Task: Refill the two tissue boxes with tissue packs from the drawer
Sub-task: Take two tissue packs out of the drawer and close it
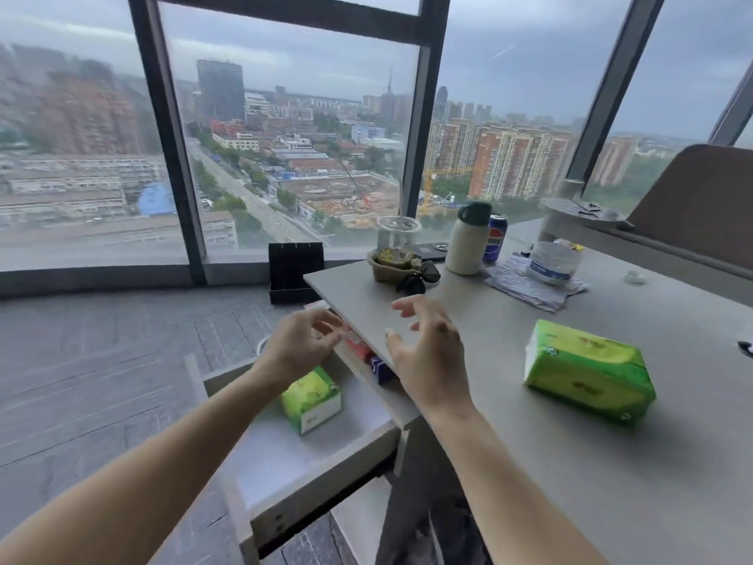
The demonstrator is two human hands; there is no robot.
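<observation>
Left hand [301,344] empty above drawer's tissue pack [311,399].

Both bare forearms reach forward side by side, wrists pretty much straight. Left hand [303,344] is empty, back of the hand up, fingers loosely curled and spread, nothing between them. Right hand [428,354] sits just beside it and a bit further forward, also empty, palm turned inward, fingers splayed and half bent, thumb sticking out toward the left hand.

Glossy green plastic tissue pack [588,373], matt grey desk [529,442], clear glass jar [397,238]
</observation>
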